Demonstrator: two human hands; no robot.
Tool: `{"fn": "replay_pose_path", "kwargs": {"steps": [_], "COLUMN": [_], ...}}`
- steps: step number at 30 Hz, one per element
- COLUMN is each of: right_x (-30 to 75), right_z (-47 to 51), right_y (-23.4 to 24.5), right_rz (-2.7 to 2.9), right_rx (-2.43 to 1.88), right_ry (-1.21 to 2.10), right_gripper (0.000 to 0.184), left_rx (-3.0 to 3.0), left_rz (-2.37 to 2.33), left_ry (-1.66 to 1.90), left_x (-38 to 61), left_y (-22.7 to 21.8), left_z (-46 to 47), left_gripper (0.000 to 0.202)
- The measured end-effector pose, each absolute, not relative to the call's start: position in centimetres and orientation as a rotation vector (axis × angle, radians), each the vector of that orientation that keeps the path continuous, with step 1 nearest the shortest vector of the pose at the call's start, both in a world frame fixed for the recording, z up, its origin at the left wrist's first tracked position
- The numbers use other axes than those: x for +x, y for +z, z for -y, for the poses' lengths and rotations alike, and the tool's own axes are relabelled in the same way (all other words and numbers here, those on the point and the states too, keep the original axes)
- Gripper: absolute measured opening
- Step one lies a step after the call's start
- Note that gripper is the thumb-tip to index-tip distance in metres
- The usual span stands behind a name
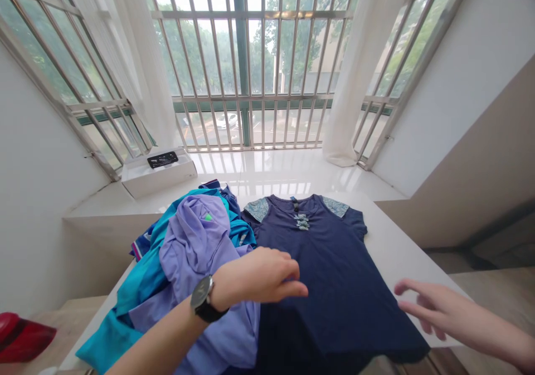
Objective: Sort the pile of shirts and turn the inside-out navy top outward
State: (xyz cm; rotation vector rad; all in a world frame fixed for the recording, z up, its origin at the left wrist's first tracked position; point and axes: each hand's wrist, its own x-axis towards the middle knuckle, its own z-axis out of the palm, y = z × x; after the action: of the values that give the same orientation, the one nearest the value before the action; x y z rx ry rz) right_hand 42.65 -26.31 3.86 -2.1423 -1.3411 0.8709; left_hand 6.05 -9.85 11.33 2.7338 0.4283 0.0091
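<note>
A navy short-sleeved T-shirt (pixel 326 274) lies spread out flat, with patterned shoulder patches and small bow-like knots below its neckline. Over its left part hovers my left hand (pixel 267 274), a dark watch on the wrist. Its fingers are loosely bent, the thumb stands apart, and nothing shows between them. My right hand (pixel 434 308) is near the shirt's lower right edge, fingers spread and holding nothing. Left of the T-shirt is a heap of clothes, with a lavender garment (pixel 200 241) on top of a turquoise garment (pixel 137 286).
The clothes lie on a white table (pixel 393 252) against a glossy window sill (pixel 267 169). A white box (pixel 159 174) with a black item on it stands at the sill's left. Barred windows and white curtains (pixel 346 85) rise behind. A red object (pixel 25 336) is at lower left.
</note>
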Motion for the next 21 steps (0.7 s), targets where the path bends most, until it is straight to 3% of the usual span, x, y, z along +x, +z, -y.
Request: {"fn": "replay_pose_path", "kwargs": {"steps": [2, 5, 10, 15, 18, 21], "right_x": [40.5, 37.1, 34.5, 35.2, 36.0, 36.5], "right_z": [20.8, 11.8, -0.4, -5.6, -6.6, -7.0], "right_y": [6.1, 6.9, 2.3, -2.2, -4.0, -4.9], "right_rz": [1.552, 1.615, 1.397, 1.301, 1.275, 1.293], "right_rx": [-1.960, -1.775, -1.794, -1.828, -1.827, -1.782], "right_ry": [1.062, 0.906, 0.750, 0.681, 0.668, 0.670], "right_gripper": [0.034, 0.029, 0.016, 0.023, 0.026, 0.023], "left_rx": [2.822, 2.819, 2.728, 2.646, 2.677, 2.754], "left_rz": [-0.714, -1.135, -1.300, -1.332, -1.302, -1.137], "left_ry": [0.003, -0.124, -0.138, -0.135, -0.192, -0.183], "left_x": [8.5, 11.7, 14.0, 13.9, 14.5, 15.9], "left_y": [10.4, 7.5, 2.6, 0.0, 1.1, 2.8], "left_z": [5.5, -0.2, -4.7, -5.6, -6.5, -7.7], "left_gripper": [0.039, 0.034, 0.064, 0.089, 0.085, 0.061]}}
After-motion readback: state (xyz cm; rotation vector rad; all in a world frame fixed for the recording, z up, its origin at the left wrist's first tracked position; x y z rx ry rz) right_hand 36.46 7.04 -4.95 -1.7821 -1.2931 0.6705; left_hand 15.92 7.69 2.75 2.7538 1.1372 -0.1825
